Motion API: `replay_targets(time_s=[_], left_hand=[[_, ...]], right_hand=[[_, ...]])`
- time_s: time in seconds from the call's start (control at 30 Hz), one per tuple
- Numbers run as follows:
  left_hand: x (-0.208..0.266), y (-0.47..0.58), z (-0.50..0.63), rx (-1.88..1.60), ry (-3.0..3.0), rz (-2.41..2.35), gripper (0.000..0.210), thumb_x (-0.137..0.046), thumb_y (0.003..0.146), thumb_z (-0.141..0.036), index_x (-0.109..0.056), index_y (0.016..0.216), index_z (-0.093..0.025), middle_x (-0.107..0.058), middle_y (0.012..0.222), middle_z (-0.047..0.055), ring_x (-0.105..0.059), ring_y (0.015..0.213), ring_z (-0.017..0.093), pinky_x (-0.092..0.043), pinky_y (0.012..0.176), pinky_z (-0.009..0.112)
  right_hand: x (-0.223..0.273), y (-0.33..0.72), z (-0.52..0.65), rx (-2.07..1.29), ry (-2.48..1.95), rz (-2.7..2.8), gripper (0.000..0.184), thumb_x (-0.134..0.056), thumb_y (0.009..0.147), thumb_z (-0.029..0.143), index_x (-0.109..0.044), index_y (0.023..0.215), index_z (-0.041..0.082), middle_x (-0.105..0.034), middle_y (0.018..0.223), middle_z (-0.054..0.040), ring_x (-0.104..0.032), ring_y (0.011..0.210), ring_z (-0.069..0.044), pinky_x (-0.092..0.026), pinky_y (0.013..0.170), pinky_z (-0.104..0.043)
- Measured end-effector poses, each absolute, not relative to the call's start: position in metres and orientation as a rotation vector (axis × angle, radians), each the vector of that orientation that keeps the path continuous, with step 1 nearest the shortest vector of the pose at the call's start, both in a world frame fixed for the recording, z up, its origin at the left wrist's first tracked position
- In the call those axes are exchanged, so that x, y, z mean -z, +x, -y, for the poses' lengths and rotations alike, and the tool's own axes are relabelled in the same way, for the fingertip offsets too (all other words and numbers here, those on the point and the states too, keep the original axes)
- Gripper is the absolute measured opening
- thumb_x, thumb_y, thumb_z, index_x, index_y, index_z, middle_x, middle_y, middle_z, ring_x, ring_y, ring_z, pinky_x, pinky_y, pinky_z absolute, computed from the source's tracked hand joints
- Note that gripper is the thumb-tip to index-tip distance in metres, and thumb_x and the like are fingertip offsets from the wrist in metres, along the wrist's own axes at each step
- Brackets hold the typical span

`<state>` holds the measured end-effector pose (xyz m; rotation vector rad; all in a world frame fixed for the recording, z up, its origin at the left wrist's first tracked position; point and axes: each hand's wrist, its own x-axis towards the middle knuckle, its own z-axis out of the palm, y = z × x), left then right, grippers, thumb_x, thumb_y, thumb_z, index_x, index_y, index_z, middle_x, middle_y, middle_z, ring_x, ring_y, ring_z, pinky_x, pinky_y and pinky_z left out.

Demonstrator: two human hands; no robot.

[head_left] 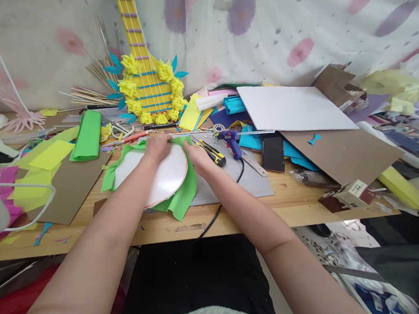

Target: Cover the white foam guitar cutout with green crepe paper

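Observation:
A white rounded board [165, 175] with a thin brownish edge lies on a larger sheet of green crepe paper [183, 200], which sticks out around it. At the board's far edge my left hand [157, 147] is closed, its curled fingers on the green paper. My right hand [196, 156] pinches the same paper at the board's upper right; its fingertips are partly hidden. Just right of that hand lie a yellow-and-black utility knife [213, 153] and a blue glue gun [232, 142] with a black cord. A grey cutting mat [236, 187] extends beneath them.
A yellow paper guitar [146, 83] with yellow flowers leans at the back. Scissors [123, 129] and a green crepe roll [87, 136] sit to the left. On the right are a phone [273, 152], a white board [295, 108], brown cardboard [342, 152] and a small box [350, 195].

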<state>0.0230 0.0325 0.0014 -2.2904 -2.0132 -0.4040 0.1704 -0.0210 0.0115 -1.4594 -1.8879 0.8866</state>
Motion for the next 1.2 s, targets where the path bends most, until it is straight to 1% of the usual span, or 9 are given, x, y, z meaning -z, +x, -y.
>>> replay_targets(time_s=[0.1, 0.23, 0.4, 0.7, 0.83, 0.93, 1.07, 1.13, 1.2], left_hand=[[0.000, 0.023, -0.033, 0.404, -2.277, 2.024, 0.040, -0.044, 0.076, -0.018, -0.071, 0.105, -0.021, -0.071, 0.106, 0.010, -0.063, 0.102, 0.030, -0.047, 0.083, 0.040], [-0.004, 0.025, -0.030, 0.393, -2.282, 2.023, 0.035, -0.047, 0.077, -0.022, -0.072, 0.101, -0.021, -0.071, 0.105, 0.010, -0.063, 0.101, 0.030, -0.047, 0.082, 0.039], [-0.009, 0.027, -0.030, 0.322, -2.322, 2.016, 0.034, -0.046, 0.078, -0.024, -0.073, 0.099, -0.023, -0.071, 0.104, 0.008, -0.063, 0.100, 0.027, -0.047, 0.080, 0.035], [-0.004, 0.023, -0.033, 0.500, -2.343, 2.025, 0.040, -0.040, 0.077, -0.017, -0.074, 0.097, -0.025, -0.071, 0.107, 0.004, -0.062, 0.104, 0.024, -0.047, 0.087, 0.033], [-0.005, 0.021, -0.032, 0.669, -2.658, 1.834, 0.039, -0.040, 0.081, -0.029, -0.073, 0.101, -0.023, -0.070, 0.113, 0.002, -0.060, 0.109, 0.020, -0.044, 0.093, 0.029], [-0.004, 0.019, -0.032, 0.661, -2.733, 1.824, 0.038, -0.045, 0.081, -0.040, -0.074, 0.098, -0.023, -0.072, 0.106, 0.003, -0.063, 0.100, 0.020, -0.047, 0.086, 0.028], [-0.003, 0.018, -0.032, 0.616, -2.617, 1.929, 0.036, -0.046, 0.081, -0.041, -0.075, 0.090, -0.023, -0.074, 0.095, 0.004, -0.065, 0.088, 0.020, -0.047, 0.075, 0.028], [-0.004, 0.019, -0.031, 0.614, -2.600, 1.923, 0.035, -0.047, 0.081, -0.041, -0.076, 0.089, -0.023, -0.075, 0.093, 0.004, -0.065, 0.087, 0.020, -0.046, 0.074, 0.027], [-0.005, 0.020, -0.031, 0.606, -2.576, 1.905, 0.035, -0.047, 0.080, -0.040, -0.076, 0.089, -0.023, -0.075, 0.093, 0.004, -0.066, 0.088, 0.021, -0.046, 0.075, 0.028]], right_hand=[[-0.013, 0.159, 0.022, -0.993, -1.431, 1.792, 0.049, -0.020, 0.099, 0.030, -0.055, 0.129, 0.014, -0.066, 0.119, -0.0086, -0.060, 0.112, -0.018, -0.045, 0.095, -0.031], [-0.019, 0.147, 0.028, -0.889, -1.576, 1.922, 0.049, -0.025, 0.097, 0.024, -0.042, 0.141, 0.010, -0.044, 0.145, -0.0101, -0.038, 0.136, -0.021, -0.032, 0.109, -0.033], [-0.019, 0.141, 0.041, -0.670, -1.633, 2.211, 0.054, -0.029, 0.092, 0.014, -0.035, 0.144, 0.002, -0.033, 0.151, -0.0150, -0.024, 0.142, -0.025, -0.023, 0.115, -0.036], [-0.010, 0.139, 0.052, -0.430, -1.601, 2.374, 0.055, -0.032, 0.090, 0.013, -0.034, 0.142, -0.004, -0.026, 0.151, -0.0212, -0.019, 0.143, -0.030, -0.017, 0.115, -0.044], [-0.006, 0.138, 0.053, -0.415, -1.566, 2.370, 0.058, -0.034, 0.089, 0.011, -0.030, 0.143, -0.007, -0.025, 0.151, -0.0235, -0.018, 0.143, -0.031, -0.015, 0.115, -0.046], [-0.003, 0.135, 0.052, -0.432, -1.556, 2.346, 0.058, -0.035, 0.088, 0.011, -0.029, 0.143, -0.006, -0.022, 0.151, -0.0240, -0.017, 0.144, -0.030, -0.014, 0.116, -0.046], [-0.003, 0.143, 0.045, -0.603, -1.394, 2.241, 0.046, -0.039, 0.090, 0.020, -0.052, 0.133, 0.008, -0.038, 0.148, -0.0144, -0.024, 0.142, -0.026, -0.014, 0.116, -0.047], [-0.005, 0.155, 0.037, -0.894, -1.297, 2.048, 0.043, -0.032, 0.093, 0.023, -0.062, 0.122, 0.016, -0.055, 0.135, -0.0074, -0.040, 0.135, -0.022, -0.026, 0.113, -0.044], [-0.005, 0.170, 0.026, -1.192, -1.255, 1.658, 0.050, -0.020, 0.094, 0.022, -0.061, 0.122, 0.014, -0.064, 0.124, -0.0087, -0.055, 0.121, -0.018, -0.041, 0.102, -0.036]])
